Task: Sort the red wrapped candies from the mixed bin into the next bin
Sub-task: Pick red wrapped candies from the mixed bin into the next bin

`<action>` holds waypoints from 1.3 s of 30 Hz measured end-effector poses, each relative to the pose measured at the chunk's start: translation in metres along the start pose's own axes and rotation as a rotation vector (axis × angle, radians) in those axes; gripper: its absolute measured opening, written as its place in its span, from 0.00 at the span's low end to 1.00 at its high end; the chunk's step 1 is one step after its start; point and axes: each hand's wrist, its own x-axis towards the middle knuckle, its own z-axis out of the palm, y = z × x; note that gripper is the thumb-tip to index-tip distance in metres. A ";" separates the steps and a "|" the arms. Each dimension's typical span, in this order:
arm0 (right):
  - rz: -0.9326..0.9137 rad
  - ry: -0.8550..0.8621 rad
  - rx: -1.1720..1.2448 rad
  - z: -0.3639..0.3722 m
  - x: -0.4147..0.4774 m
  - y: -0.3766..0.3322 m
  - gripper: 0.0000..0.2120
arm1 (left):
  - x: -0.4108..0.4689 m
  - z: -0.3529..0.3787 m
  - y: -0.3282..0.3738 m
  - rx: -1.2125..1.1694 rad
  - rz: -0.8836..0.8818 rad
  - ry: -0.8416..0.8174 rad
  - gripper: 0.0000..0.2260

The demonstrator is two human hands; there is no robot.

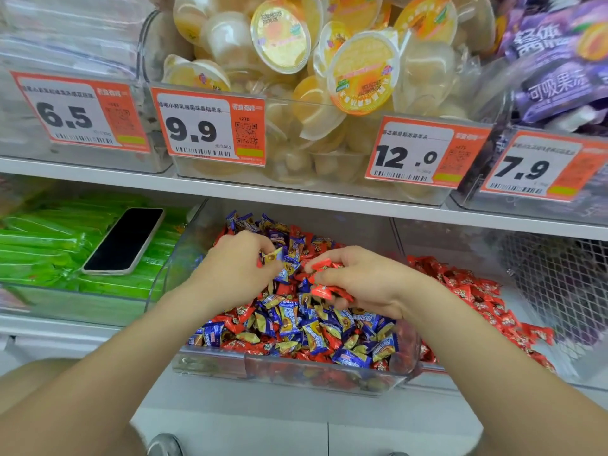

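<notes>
A clear mixed bin [296, 373] on the lower shelf holds blue, yellow and red wrapped candies [296, 327]. The bin to its right [487, 258] holds a pile of red candies [477, 291] only. My right hand [365, 281] hovers over the mixed pile with its fingers curled round several red candies [324, 287]. My left hand [237, 264] reaches into the back of the same bin, its fingertips curled among the wrappers; whether it grips one is hidden.
A black phone [126, 240] lies on green packets [49, 245] in the bin to the left. The upper shelf carries jelly cups [296, 60], purple packets [559, 60] and orange price tags [210, 126]. A mesh-wrapped bin [559, 284] stands at the far right.
</notes>
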 end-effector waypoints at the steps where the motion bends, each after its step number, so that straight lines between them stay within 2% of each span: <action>1: -0.028 0.045 -0.079 -0.002 -0.004 0.001 0.09 | -0.002 0.000 -0.003 0.056 -0.029 -0.009 0.18; 2: -0.057 0.077 -0.117 -0.005 -0.009 0.001 0.08 | -0.004 0.001 -0.004 0.071 -0.055 -0.020 0.25; 3: -0.084 0.093 -0.114 -0.007 -0.015 0.001 0.07 | -0.006 0.001 -0.003 0.073 -0.068 -0.011 0.27; 6: -0.108 0.071 -0.019 -0.017 -0.042 0.002 0.09 | -0.012 0.003 0.010 -0.024 -0.001 0.067 0.12; 8: -0.105 0.087 -0.005 -0.026 -0.064 0.002 0.09 | -0.015 0.007 0.023 -0.193 0.022 0.003 0.05; 9: -0.120 0.144 -0.027 -0.032 -0.073 0.005 0.08 | -0.018 0.011 0.029 -0.299 0.009 -0.078 0.05; 11: -0.192 0.363 -0.140 -0.046 -0.084 0.015 0.09 | -0.025 0.018 0.046 -0.498 -0.040 -0.262 0.04; 13: -0.266 0.609 -0.400 -0.066 -0.090 0.030 0.11 | -0.032 0.024 0.065 -0.610 -0.024 -0.396 0.03; 15: -0.208 0.679 -0.658 -0.084 -0.096 0.046 0.13 | -0.037 0.030 0.090 -0.641 0.035 -0.454 0.02; 17: -0.080 0.582 -0.746 -0.101 -0.100 0.061 0.18 | -0.037 0.037 0.118 -0.534 0.171 -0.395 0.02; 19: 0.008 0.511 -0.760 -0.117 -0.105 0.074 0.20 | -0.033 0.047 0.146 -0.327 0.359 -0.225 0.03; 21: 0.042 0.552 -0.761 -0.131 -0.111 0.083 0.16 | -0.021 0.060 0.172 -0.185 0.512 -0.103 0.04; 23: 0.042 0.634 -0.730 -0.140 -0.117 0.085 0.15 | -0.003 0.077 0.189 -0.083 0.613 -0.090 0.08; 25: -0.014 0.701 -0.661 -0.141 -0.122 0.084 0.16 | 0.011 0.093 0.199 0.018 0.663 -0.181 0.17; 27: -0.074 0.736 -0.583 -0.133 -0.124 0.078 0.17 | 0.018 0.100 0.202 0.058 0.670 -0.274 0.24; 28: -0.090 0.741 -0.557 -0.128 -0.125 0.075 0.17 | 0.019 0.100 0.200 0.040 0.679 -0.256 0.23; 32: -0.168 0.729 -0.559 -0.104 -0.120 0.064 0.14 | 0.011 0.080 0.170 -0.134 0.691 0.047 0.05; 34: -0.276 0.719 -0.568 -0.085 -0.115 0.052 0.13 | 0.007 0.063 0.144 -0.124 0.602 0.151 0.04; 37: -0.405 0.551 -0.613 -0.048 -0.100 0.033 0.13 | 0.015 0.038 0.092 0.008 0.411 0.041 0.03; 39: -0.415 0.473 -0.788 -0.027 -0.080 0.024 0.12 | 0.024 0.027 0.057 0.115 0.316 0.005 0.04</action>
